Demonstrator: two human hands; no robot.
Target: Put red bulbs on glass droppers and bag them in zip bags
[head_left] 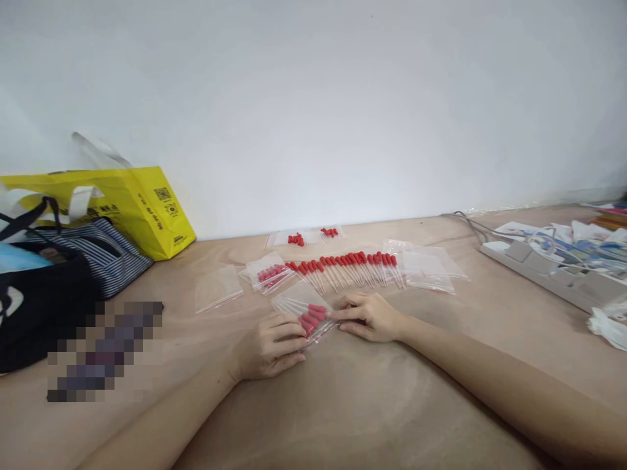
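Observation:
A clear zip bag (292, 301) lies on the table between my hands, holding several droppers with red rubber bulbs (309, 320) that point toward the right. My left hand (272, 347) grips the bag's lower left side, its fingers bent over the edge. At the bag's right edge, my right hand (371, 317) has its fingers curled, with the index fingertip and thumb by the corner. Just beyond lies a row of loose red-bulbed droppers (350, 261). Left of that row is another filled zip bag (269, 273).
Flat clear bags lie at the left (218, 287) and right (431, 266) of the row. Farther back are droppers with red bulbs (296, 239). A yellow bag (147, 209), a striped pouch (115, 254) and a black bag (53, 307) stand left. A power strip (543, 274) sits right.

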